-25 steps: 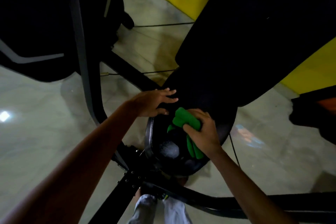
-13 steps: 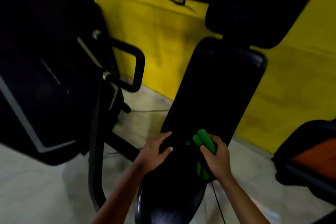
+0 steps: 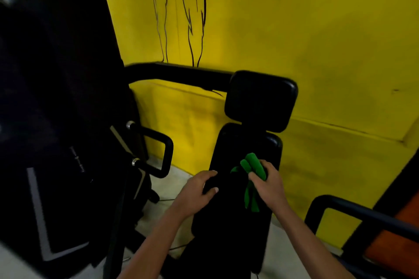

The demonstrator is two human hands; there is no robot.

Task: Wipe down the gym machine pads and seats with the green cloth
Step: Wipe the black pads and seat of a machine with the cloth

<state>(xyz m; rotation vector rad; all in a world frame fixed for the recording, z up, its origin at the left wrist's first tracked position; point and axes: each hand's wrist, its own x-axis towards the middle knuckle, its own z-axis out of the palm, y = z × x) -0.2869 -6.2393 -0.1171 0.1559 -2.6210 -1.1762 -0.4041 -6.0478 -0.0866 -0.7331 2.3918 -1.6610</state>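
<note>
Head view: right hand [image 3: 269, 184] presses green cloth [image 3: 252, 171] on back pad [image 3: 240, 222].

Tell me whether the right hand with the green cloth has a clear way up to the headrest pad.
Probably yes. The right hand holds the green cloth on the back pad, and the headrest pad sits directly above with nothing between them.

Yellow wall [image 3: 328, 41] seen behind, marked with black outline drawing of 2 legs [image 3: 181, 13]. Pale floor [image 3: 179, 176] seen below. Orange padded seat [image 3: 394, 240] seen at lower right, framed by dark tube.
</note>
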